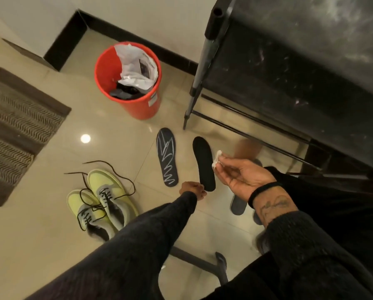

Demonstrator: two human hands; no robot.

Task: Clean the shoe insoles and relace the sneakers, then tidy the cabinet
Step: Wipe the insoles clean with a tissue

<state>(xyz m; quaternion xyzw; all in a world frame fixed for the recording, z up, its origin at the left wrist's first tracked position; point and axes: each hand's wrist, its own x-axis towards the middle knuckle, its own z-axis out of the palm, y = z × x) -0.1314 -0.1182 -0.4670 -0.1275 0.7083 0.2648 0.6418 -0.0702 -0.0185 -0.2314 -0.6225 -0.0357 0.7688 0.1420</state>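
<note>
on the glossy beige tile floor (51,245), the left hand (193,189) pinches the near end of a plain black foam insole (203,163) whose long axis runs away from the person, while the right hand (244,174), just beside it, pinches a small white wipe (217,158).

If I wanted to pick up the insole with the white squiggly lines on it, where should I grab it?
Probably by its heel end. The squiggle insole lies flat on the floor, so there is nothing to hook under. Its narrow rounded heel points toward the person and nothing lies around it. Come from that near side, slip fingertips under the thin edge and pinch it with the thumb on top.
</note>
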